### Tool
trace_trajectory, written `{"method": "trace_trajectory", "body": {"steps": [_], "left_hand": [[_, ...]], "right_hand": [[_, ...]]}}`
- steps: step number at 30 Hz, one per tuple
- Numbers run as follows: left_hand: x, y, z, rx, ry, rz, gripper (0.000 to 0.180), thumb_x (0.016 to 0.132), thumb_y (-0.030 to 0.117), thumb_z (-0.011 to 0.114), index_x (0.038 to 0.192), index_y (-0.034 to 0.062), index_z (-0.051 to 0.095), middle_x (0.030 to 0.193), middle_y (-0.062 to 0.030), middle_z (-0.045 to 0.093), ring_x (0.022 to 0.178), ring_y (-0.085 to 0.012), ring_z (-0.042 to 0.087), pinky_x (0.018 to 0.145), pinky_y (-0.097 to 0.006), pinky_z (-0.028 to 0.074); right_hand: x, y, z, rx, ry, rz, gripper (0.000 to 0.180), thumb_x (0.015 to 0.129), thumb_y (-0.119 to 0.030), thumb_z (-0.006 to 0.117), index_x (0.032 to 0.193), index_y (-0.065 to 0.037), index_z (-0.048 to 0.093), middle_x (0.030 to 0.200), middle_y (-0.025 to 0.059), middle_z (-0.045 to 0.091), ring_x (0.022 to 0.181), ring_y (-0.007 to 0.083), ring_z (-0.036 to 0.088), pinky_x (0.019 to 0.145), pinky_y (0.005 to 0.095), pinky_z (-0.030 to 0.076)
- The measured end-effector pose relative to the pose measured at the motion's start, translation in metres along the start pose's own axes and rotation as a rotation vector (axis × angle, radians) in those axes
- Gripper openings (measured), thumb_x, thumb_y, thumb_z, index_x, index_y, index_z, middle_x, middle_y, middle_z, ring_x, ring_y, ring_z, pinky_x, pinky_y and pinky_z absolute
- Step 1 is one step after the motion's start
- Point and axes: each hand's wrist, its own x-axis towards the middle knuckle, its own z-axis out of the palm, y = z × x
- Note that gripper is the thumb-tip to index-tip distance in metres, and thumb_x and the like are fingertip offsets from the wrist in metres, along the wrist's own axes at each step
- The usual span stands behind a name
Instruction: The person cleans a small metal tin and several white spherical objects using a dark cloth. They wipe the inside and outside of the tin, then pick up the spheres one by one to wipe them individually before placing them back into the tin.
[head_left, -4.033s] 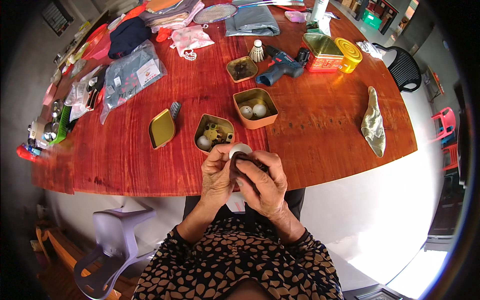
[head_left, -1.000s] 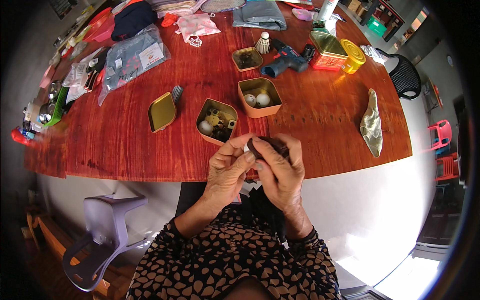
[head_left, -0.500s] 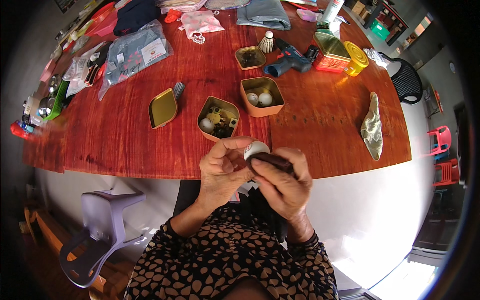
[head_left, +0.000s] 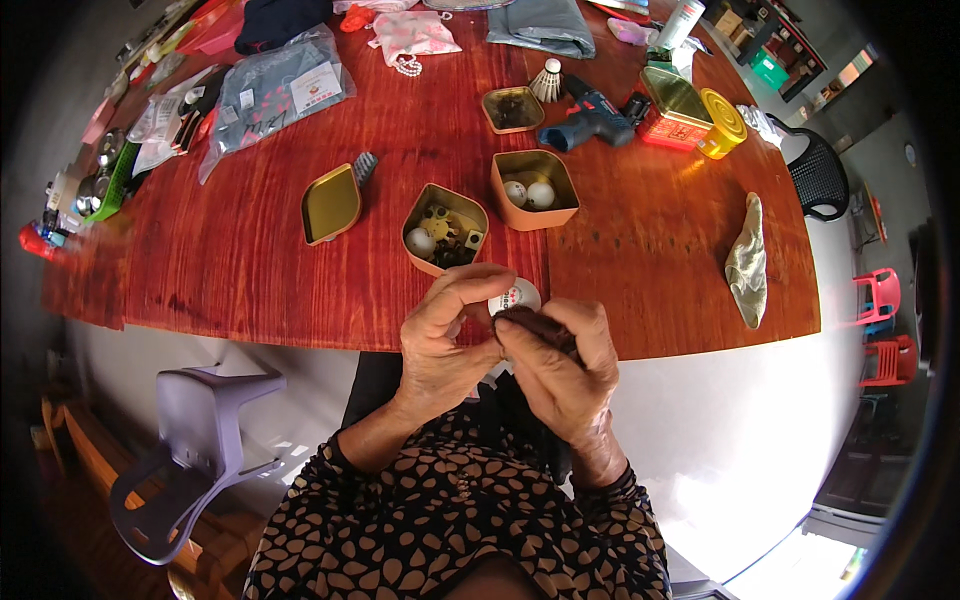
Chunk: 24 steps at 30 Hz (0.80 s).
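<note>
Over the table's near edge, my left hand (head_left: 448, 335) pinches a white table tennis ball (head_left: 517, 296) with reddish print between thumb and fingers. My right hand (head_left: 568, 368) is closed on a dark brown cloth (head_left: 540, 326), pressed against the ball's near side. Just beyond my hands stands an open tin (head_left: 417, 262) holding a white ball, a yellowish piece and small dark bits. To its right, another tin (head_left: 545, 218) has two white balls in it. A gold-coloured lid (head_left: 332, 205) lies to the left.
Farther back are a small tin (head_left: 515, 115), a shuttlecock (head_left: 547, 80), a cordless drill (head_left: 592, 120), a red tin (head_left: 672, 125) and a yellow canister (head_left: 724, 122). A pale cloth (head_left: 747, 265) lies at the right. Bagged clothing (head_left: 270, 100) lies far left. A purple chair (head_left: 200, 430) stands at the lower left.
The ball has turned in my left fingers, so more of its print shows. The cloth in my right hand has shifted slightly against it. The whole view has shifted a little.
</note>
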Motion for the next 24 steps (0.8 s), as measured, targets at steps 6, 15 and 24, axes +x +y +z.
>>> {"method": "trace_trajectory", "body": {"steps": [6,15,24], "left_hand": [[0.000,-0.006,0.000,0.166,-0.012,0.105,0.050,0.070,-0.011,0.073,0.116,0.0011,0.058,0.121,-0.0132,0.054,0.103,-0.0172,0.059,0.083,-0.026,0.052],[0.001,-0.008,-0.008,0.187,-0.016,0.065,0.048,0.070,-0.014,0.071,0.115,0.0002,0.058,0.120,-0.0134,0.055,0.103,-0.0165,0.059,0.083,-0.026,0.052],[0.007,-0.008,-0.002,-0.344,-0.066,-0.094,0.048,0.076,-0.015,0.066,0.121,-0.0018,0.054,0.122,-0.0116,0.054,0.113,-0.0193,0.056,0.098,-0.033,0.048]], "right_hand": [[0.011,0.015,-0.004,0.272,0.015,0.389,0.024,0.077,0.003,0.068,0.099,-0.005,0.069,0.100,0.0100,0.055,0.083,0.0214,0.062,0.069,0.0287,0.052],[-0.001,0.000,0.006,-0.116,-0.029,0.013,0.031,0.074,0.005,0.068,0.102,-0.008,0.071,0.099,0.0090,0.054,0.079,0.0208,0.057,0.064,0.0294,0.048],[0.006,0.029,0.003,0.650,0.048,0.597,0.020,0.083,-0.003,0.063,0.103,-0.002,0.067,0.099,0.0103,0.059,0.085,0.0191,0.061,0.076,0.0283,0.049]]}}
